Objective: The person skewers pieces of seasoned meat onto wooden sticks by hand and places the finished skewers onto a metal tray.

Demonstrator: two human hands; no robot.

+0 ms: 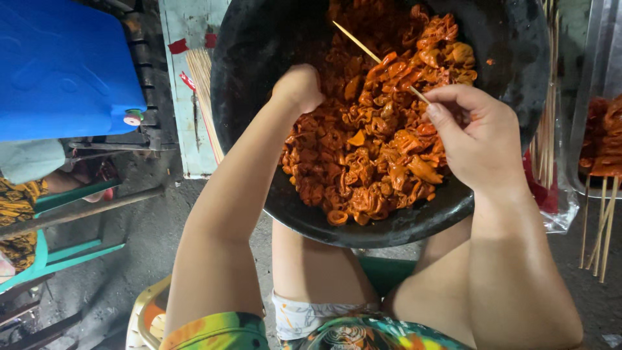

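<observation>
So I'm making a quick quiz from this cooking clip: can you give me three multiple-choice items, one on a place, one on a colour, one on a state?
1. Where is the left hand?
A. In the black pan, on the meat pieces
B. On the blue container
C. On the knee

2. What colour are the meat pieces?
A. Pale white
B. Orange-red
C. Green

3. What state is the thin wooden skewer held by the right hand in?
A. Full of meat
B. Snapped in two
C. Bare along its visible length

Answers: 1 A, the hand rests among the pieces inside the pan; 2 B, they look coated in orange-red sauce; 3 C, no meat is threaded on the visible stick.
</observation>
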